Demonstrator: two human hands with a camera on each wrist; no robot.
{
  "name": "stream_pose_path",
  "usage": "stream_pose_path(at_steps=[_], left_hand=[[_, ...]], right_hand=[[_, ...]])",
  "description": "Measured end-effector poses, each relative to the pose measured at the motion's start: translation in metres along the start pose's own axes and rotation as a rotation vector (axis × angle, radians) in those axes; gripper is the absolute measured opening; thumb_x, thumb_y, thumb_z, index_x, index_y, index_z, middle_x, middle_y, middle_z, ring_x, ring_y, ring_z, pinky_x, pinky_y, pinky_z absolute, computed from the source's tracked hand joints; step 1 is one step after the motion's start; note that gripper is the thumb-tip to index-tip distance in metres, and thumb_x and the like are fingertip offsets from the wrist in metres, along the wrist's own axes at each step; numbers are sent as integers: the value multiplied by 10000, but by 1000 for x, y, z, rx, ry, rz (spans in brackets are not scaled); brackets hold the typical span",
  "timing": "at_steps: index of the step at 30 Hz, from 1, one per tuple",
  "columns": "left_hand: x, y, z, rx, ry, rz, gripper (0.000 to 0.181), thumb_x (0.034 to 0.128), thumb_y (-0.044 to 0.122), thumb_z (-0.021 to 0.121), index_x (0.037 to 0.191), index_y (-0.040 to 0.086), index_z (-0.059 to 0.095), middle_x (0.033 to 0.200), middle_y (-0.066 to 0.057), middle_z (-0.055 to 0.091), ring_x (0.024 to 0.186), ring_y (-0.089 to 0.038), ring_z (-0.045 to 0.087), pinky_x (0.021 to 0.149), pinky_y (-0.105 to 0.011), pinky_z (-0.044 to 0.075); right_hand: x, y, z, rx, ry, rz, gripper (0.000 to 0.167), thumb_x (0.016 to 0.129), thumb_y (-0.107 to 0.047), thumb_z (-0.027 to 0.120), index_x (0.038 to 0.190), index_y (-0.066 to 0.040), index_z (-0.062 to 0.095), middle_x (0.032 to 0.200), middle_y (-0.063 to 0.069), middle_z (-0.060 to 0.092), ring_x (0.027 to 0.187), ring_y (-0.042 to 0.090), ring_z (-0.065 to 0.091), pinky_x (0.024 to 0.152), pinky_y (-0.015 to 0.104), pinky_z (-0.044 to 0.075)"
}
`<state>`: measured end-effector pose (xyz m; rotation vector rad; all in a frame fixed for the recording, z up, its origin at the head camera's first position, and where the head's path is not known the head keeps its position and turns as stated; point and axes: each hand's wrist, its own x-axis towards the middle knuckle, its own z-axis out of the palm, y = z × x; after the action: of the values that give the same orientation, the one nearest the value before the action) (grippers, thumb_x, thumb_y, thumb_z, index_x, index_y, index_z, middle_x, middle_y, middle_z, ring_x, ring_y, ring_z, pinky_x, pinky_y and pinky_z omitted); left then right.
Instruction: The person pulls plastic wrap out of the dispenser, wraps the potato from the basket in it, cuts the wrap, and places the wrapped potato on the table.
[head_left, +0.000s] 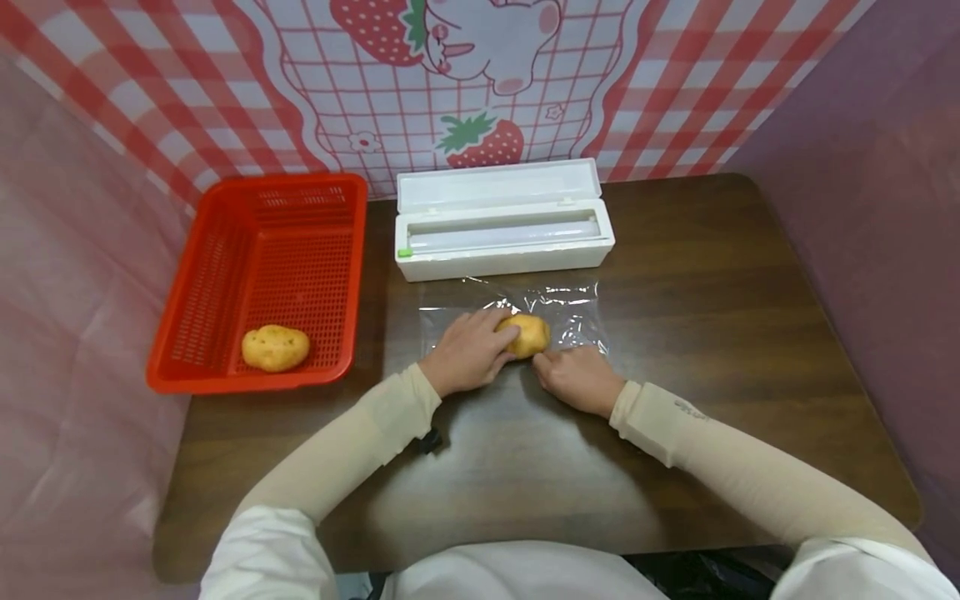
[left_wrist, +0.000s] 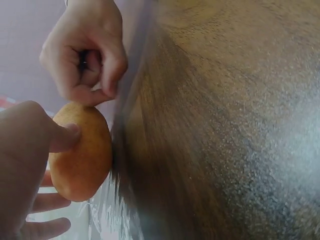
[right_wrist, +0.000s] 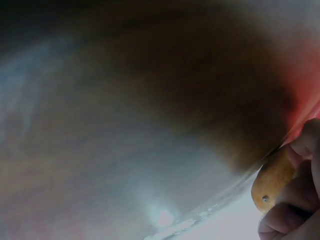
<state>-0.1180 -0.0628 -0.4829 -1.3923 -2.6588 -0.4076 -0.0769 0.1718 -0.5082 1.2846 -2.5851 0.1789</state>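
A yellow potato (head_left: 532, 334) lies on a sheet of clear plastic wrap (head_left: 573, 312) spread over the table. My left hand (head_left: 470, 348) holds this potato from its left side; in the left wrist view the thumb presses its near face and the fingers pass behind. At the potato's right end is my right hand (head_left: 577, 377), fingers curled, thumb and fingertips pinched together at the near edge of the wrap. The thin film between those fingertips is hard to make out. In the right wrist view, the right fingers partly cover the potato (right_wrist: 272, 185).
Behind the wrap stands a white plastic-wrap dispenser (head_left: 506, 261), lid raised, a roll inside. To the left, a red plastic basket (head_left: 347, 333) holds another potato (head_left: 275, 348). The brown wooden table (head_left: 720, 333) ends at a red-and-white checked cloth backdrop (head_left: 667, 75).
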Motion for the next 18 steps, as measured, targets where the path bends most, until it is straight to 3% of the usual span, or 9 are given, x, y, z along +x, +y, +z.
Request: stream_pose_path(at_steps=[5, 9, 12, 15, 18], left_hand=[[3, 0, 0, -64, -21, 0, 309, 956, 275, 690, 1200, 112, 593, 1252, -184, 566, 911, -279, 639, 759, -387, 566], [5, 1, -1, -71, -57, 16, 434, 973, 256, 665, 1394, 212, 568, 1274, -204, 548, 1010, -300, 625, 833, -399, 562], [7, 2, -1, -55, -63, 47, 478, 968, 247, 667, 1436, 242, 570, 1334, -234, 519, 1101, -338, 598, 913, -426, 542], [8, 4, -2, -60, -74, 46, 520, 950, 251, 687, 1455, 237, 563, 1416, -248, 478, 1176, -366, 562, 969, -450, 516], [7, 6, -1, -57, -104, 9, 622, 921, 331, 728, 1498, 245, 511, 1470, -243, 440, 1233, -373, 525, 975, -469, 512]], right_hand=[[-3, 4, 2, -25, 95, -42, 177, 842, -117, 673, 779, -67, 516, 607, -7, 499, 423, 129, 426, 335, 283, 328], [-3, 6, 4, -45, 122, -75, 151, 905, -125, 581, 784, -61, 515, 610, -3, 512, 436, 138, 457, 344, 290, 358], [-3, 7, 4, -51, 125, -85, 178, 947, -129, 496, 784, -59, 517, 617, 4, 524, 446, 152, 479, 355, 304, 384], [-2, 7, 2, -53, 127, -95, 148, 915, -107, 547, 779, -61, 511, 618, 6, 522, 451, 160, 482, 365, 311, 391], [-2, 8, 0, -60, 131, -106, 153, 862, -89, 629, 776, -61, 505, 618, 7, 523, 449, 157, 480, 373, 304, 385]])
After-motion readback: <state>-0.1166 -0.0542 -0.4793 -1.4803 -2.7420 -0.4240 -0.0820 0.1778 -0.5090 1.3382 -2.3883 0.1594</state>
